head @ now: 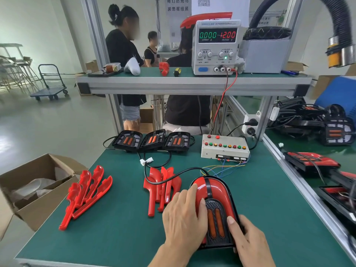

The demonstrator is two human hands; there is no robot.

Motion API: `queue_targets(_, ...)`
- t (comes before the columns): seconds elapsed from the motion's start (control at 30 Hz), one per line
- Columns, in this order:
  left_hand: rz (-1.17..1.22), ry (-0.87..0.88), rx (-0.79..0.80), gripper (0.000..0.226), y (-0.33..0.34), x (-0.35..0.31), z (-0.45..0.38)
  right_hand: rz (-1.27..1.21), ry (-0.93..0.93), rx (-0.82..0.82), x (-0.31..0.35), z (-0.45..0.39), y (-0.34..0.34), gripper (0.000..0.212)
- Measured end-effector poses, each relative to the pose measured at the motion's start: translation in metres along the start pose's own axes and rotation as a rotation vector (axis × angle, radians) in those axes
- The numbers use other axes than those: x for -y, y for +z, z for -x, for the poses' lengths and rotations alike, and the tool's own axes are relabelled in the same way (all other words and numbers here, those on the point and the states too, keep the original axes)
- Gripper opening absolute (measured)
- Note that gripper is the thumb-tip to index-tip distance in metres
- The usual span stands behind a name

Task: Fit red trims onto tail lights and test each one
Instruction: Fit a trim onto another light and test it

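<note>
One light [213,211] trimmed at lower centre, left hand [183,214] flat on it, right hand [244,234] gripping its edge. Three bare lights [153,140] at centre, untested; supply [216,47] reads zero amps.

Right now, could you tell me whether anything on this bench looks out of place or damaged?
Nothing stands out as damaged. The tail light under both hands lies flat with its red trims seated. Three untrimmed lights sit in a row at the back, and spare red trims lie in loose piles, untidy but unspilled.
</note>
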State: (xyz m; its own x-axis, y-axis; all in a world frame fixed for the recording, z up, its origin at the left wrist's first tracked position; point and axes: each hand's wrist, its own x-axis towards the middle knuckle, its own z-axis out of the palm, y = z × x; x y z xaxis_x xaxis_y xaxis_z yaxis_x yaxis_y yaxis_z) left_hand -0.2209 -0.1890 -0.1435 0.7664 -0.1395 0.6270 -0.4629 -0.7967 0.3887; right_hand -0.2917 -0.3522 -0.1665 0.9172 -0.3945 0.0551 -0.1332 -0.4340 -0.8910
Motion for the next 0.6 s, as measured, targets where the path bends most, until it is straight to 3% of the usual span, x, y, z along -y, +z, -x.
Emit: queue_targets(0.6, 0.098, -0.052, 0.048, 0.043, -0.002, 0.0, 0.012, -0.041, 0.036, -0.014, 0.002, 0.002, 0.0, 0.048)
